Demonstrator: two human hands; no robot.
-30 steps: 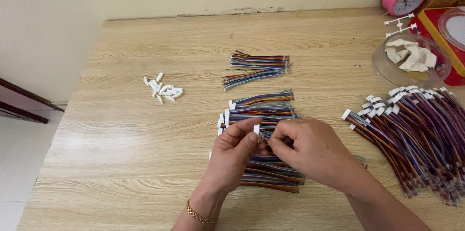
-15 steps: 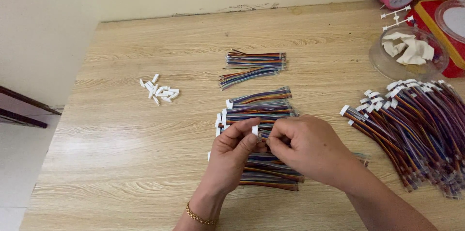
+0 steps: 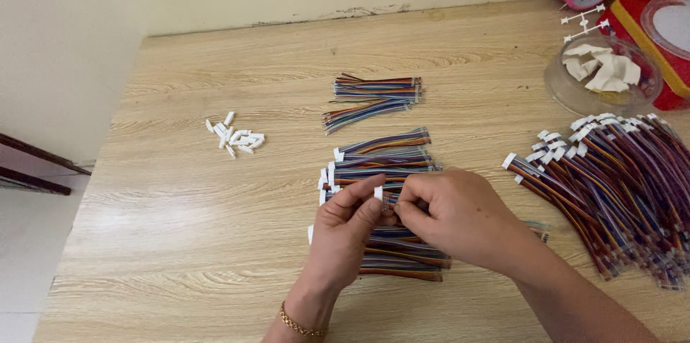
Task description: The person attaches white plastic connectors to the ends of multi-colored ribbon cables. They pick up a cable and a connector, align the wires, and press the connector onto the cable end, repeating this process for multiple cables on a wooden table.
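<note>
Left hand (image 3: 345, 231) pinches a small white connector (image 3: 378, 192) between thumb and fingertips; right hand (image 3: 453, 217), fingers curled together, grips the multicoloured ribbon cable (image 3: 390, 201) entering it. Both hover over the cable stack (image 3: 384, 163) on the wooden table (image 3: 180, 242), loose white connectors (image 3: 236, 138) lying well apart.

red and yellow box (image 3: 650, 23), table's far right corner

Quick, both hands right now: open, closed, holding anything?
Left hand: closed, pinching a small white connector between thumb and fingers.
Right hand: closed, pinching the multicoloured wire strip at that connector.
</note>
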